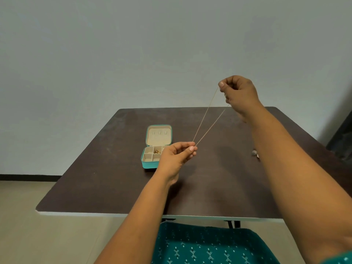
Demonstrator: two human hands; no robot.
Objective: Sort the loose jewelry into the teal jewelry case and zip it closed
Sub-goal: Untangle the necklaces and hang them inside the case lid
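A thin gold chain necklace (206,119) is stretched taut in the air between my two hands, in two strands. My right hand (238,96) pinches its upper end, raised above the table's far side. My left hand (177,155) pinches the lower end, just right of the teal jewelry case (150,165). The case lies open on the dark table (114,183), lid flat toward the wall, cream lining inside. Gold pieces (157,151) sit in one middle compartment. My left hand hides the case's right compartments.
A small silver piece of jewelry (254,153) lies on the table at the right, partly behind my right forearm. The table's near edge (95,213) runs above my lap in teal patterned fabric. A dark object stands at the far right by the wall.
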